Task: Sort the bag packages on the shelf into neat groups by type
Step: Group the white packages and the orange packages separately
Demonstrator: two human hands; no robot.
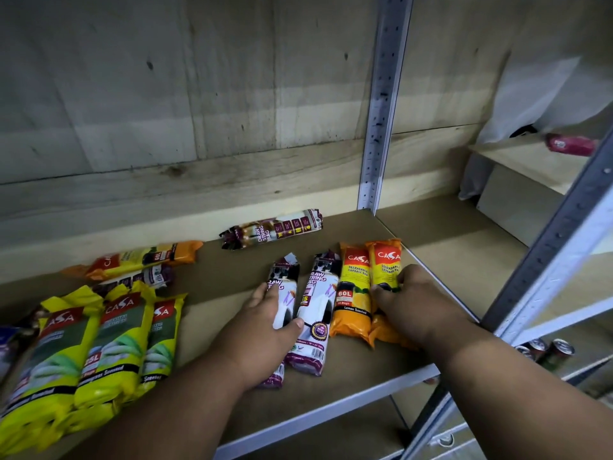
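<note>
Left hand [262,330] grips a white drawstring pack [282,307] on the shelf [331,393]; right hand [414,303] curls around the rightmost orange pack [384,263], near the right edge.

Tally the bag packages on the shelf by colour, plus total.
Orange lemon-scented packs: 3 (two at right, one at back left)
White-and-purple drawstring packs: 4 (one at back, one partly hidden)
Yellow-green packs: 3
Total: 10 clearly visible
</note>
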